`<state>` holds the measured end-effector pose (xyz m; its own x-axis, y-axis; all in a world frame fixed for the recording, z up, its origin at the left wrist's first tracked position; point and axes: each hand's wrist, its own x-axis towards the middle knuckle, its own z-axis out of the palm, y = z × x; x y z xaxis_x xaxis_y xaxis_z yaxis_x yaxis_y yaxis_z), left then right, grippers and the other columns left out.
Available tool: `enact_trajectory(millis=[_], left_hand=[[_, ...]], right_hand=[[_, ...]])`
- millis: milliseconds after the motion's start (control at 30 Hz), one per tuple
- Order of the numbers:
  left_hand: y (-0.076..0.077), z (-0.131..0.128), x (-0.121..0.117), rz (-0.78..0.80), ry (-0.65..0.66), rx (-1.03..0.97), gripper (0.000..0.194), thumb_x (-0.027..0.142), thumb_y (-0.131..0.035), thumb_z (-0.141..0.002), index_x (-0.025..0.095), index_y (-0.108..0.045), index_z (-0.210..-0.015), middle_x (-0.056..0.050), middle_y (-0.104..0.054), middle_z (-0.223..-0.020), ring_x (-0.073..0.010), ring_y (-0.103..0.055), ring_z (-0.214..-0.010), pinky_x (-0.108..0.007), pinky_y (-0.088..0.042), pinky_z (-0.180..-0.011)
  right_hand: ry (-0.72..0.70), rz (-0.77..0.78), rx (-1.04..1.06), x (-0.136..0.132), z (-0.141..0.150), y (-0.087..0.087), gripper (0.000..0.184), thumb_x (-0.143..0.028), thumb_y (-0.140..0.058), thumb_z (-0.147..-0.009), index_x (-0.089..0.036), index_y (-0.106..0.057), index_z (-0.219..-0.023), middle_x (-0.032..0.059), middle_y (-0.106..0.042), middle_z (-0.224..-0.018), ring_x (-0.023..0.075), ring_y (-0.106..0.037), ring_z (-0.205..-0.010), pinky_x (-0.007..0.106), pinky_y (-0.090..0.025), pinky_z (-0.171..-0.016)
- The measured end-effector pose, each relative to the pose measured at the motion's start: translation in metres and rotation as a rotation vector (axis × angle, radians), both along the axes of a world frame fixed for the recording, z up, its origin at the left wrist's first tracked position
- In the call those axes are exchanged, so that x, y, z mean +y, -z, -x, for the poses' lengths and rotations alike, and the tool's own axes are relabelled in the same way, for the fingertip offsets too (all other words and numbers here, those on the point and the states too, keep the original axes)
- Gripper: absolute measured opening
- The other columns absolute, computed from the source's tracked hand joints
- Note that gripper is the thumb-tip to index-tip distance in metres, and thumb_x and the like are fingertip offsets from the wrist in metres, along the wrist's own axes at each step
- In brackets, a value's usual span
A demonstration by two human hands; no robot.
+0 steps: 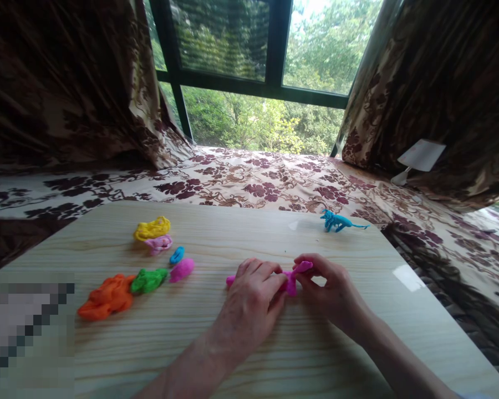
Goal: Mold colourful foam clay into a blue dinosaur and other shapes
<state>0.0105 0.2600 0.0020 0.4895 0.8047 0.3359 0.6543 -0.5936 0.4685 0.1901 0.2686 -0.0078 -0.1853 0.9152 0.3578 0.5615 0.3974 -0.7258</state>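
Observation:
A bright pink modelling clay figure (291, 284) lies on the light wooden table (216, 354), partly covered by my hands. My left hand (255, 288) rests over its long middle, fingers curled round it, with a rounded end poking out to the left. At the figure's right end, my right hand (326, 282) pinches a raised pink piece between thumb and fingers. Left of my hands sit a smaller pink clay lump (182, 270), a blue clay ring (177, 255), a green lump (149, 281) and a large orange lump (108, 297).
Farther back at the left, a yellow clay lump (152, 228) touches a pale pink one (158, 244). A blue four-legged clay animal (336, 221) stands near the table's back right corner. Beyond lie a flowered cloth (258, 177), a window and a small white lamp (421, 155).

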Motion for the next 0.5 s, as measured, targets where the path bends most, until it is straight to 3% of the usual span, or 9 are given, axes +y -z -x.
enact_trajectory(millis=[233,500], left_hand=[[0.004,-0.0016,0.0001,-0.006,-0.011,-0.011,0.019,0.014,-0.05,-0.082,0.023,-0.06,-0.096,-0.002,-0.057,-0.101,-0.0191,-0.046,-0.097,-0.036,-0.035,-0.091],[0.0037,-0.0007,-0.0005,-0.007,-0.018,-0.008,0.017,0.016,-0.049,-0.083,0.022,-0.06,-0.094,-0.002,-0.057,-0.099,-0.0191,-0.047,-0.097,-0.037,-0.036,-0.091]], right_hand=[[-0.002,-0.038,-0.131,-0.0011,0.0055,-0.0041,0.013,-0.01,-0.055,-0.076,-0.019,-0.06,-0.083,-0.0009,-0.061,-0.072,0.0127,-0.056,-0.066,0.023,-0.042,-0.062],[-0.013,0.035,-0.135,0.0012,0.0054,-0.0023,0.011,-0.011,-0.054,-0.078,-0.02,-0.059,-0.084,-0.0015,-0.058,-0.071,0.0122,-0.052,-0.066,0.022,-0.04,-0.061]])
